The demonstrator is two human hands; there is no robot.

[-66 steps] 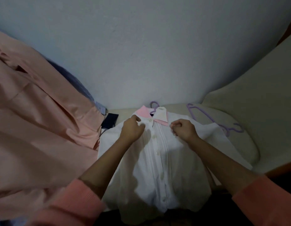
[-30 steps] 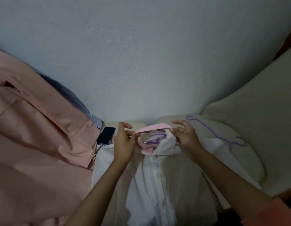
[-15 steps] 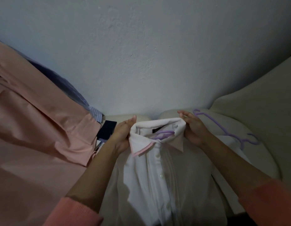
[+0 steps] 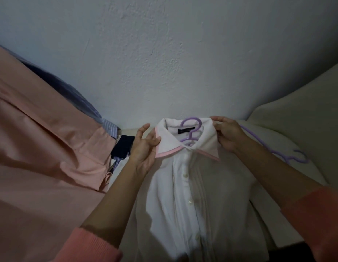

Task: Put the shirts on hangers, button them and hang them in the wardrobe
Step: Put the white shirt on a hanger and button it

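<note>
Pinching the collar (image 4: 187, 140) from both sides, the left hand (image 4: 145, 148) and right hand (image 4: 228, 135) shape a white shirt (image 4: 183, 195) lying buttoned, front up, on a pale cushion (image 4: 296, 120), a purple hanger (image 4: 191, 129) hooked up through its neck. Dressing looks done; next comes lifting by the hook and carrying to the wardrobe, which is out of view. A spare hanger (image 4: 278, 154) lies beside; the hem is cut off, and the dim light obscures the lowest buttons.

Two purple hangers (image 4: 191, 129) (image 4: 274, 148), several shirts (image 4: 192, 186).

Spare hanger (image 4: 274, 148) R of shirt (image 4: 183, 186)
</note>
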